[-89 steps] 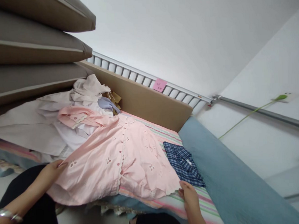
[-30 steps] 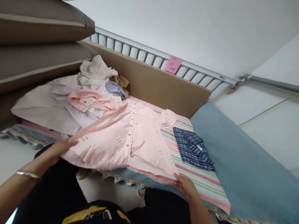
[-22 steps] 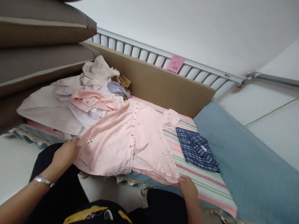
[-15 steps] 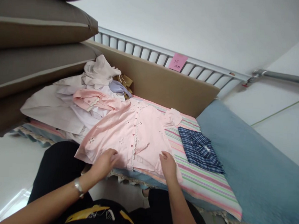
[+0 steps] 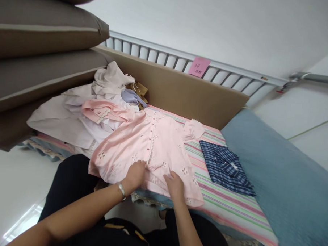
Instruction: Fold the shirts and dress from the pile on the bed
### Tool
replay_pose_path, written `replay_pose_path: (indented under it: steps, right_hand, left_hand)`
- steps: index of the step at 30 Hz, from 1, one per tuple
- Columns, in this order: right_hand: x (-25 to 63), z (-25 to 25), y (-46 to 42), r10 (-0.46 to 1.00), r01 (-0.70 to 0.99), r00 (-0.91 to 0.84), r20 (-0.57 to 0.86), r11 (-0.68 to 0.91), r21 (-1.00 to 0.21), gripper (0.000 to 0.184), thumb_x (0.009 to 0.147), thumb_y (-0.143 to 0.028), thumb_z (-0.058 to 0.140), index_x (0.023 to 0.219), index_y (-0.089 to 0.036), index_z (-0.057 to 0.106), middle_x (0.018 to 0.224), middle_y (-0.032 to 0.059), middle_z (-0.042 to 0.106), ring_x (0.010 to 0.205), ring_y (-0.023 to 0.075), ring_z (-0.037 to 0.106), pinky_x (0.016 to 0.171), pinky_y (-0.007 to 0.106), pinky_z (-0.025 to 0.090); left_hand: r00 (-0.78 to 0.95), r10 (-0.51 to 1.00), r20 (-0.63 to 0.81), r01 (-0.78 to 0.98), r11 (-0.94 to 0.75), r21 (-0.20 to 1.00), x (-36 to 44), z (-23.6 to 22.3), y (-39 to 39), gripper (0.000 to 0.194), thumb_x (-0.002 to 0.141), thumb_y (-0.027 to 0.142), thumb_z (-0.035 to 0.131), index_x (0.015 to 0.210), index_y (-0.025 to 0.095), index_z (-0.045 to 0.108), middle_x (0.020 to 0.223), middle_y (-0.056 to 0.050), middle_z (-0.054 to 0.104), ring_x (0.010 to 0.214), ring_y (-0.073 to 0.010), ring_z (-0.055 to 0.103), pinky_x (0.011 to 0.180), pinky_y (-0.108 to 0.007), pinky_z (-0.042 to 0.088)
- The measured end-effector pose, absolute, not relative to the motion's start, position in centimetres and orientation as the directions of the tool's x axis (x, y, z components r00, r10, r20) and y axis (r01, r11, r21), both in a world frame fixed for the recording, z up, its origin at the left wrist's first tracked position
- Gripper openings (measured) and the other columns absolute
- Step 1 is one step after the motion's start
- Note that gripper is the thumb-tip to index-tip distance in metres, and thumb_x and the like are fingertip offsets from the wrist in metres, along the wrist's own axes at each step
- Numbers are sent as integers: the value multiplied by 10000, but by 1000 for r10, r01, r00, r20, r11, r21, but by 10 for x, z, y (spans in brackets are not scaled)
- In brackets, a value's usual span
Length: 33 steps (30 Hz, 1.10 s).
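A pink short-sleeved blouse (image 5: pixel 166 137) with cut-out flower embroidery and a row of small buttons is spread out in front of me, collar away from me. My left hand (image 5: pixel 136 174), a silver bracelet at its wrist, is closed on the lower front edge by the button band. To its right, my right hand (image 5: pixel 174 185) pinches the cloth of the other front panel near the hem. The fabric between the two hands is creased. Part of the lower hem is hidden behind my hands.
Pale garments (image 5: pixel 63 115) lie heaped at the left, beside stacked grey-brown cushions (image 5: pixel 48 34). A folded blue plaid garment (image 5: pixel 226 167) rests on the striped cloth (image 5: pixel 231 205) at right. Behind stand a brown board (image 5: pixel 182 87) and a rail bearing a pink note (image 5: pixel 199 66).
My left hand has moved right to the button band and closed on it. My right hand has shifted slightly left and pinches the cloth. The blouse's lower right side is spread wider.
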State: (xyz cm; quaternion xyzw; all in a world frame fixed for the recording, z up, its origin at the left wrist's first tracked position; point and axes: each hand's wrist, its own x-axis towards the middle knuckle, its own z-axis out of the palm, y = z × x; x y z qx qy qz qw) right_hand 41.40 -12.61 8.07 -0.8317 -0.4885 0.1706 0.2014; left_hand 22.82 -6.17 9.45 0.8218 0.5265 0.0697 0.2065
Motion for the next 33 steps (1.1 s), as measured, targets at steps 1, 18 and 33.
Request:
replay_pose_path:
  steps: [1, 18, 33]
  right_hand:
    - [411, 78, -133, 907, 781, 420, -23, -375, -500, 346, 817, -326, 497, 1084, -151, 631, 1007, 98, 654, 962, 222, 580, 843, 304, 406]
    - [385, 70, -186, 932, 562, 333, 147, -71, -824, 237, 824, -312, 478, 949, -191, 639, 965, 78, 653, 905, 194, 606, 821, 328, 481]
    - [385, 32, -198, 941, 381, 261, -216, -306, -873, 283, 699, -366, 534, 850, -171, 672, 804, 61, 698, 719, 210, 654, 708, 327, 503]
  left_hand:
    - [430, 896, -108, 832, -346, 435, 222, 94, -62, 218, 811, 73, 438, 970, 116, 580, 1000, -130, 612, 928, -227, 583, 805, -307, 418]
    - [337, 931, -140, 718, -158, 678, 175, 130, -56, 150, 751, 203, 498, 789, 136, 626, 777, -59, 666, 737, -181, 595, 626, -252, 366]
    - [718, 676, -164, 473, -301, 828, 189, 103, -99, 297, 763, 267, 573, 1035, 172, 642, 920, -51, 683, 825, -187, 623, 757, -270, 473]
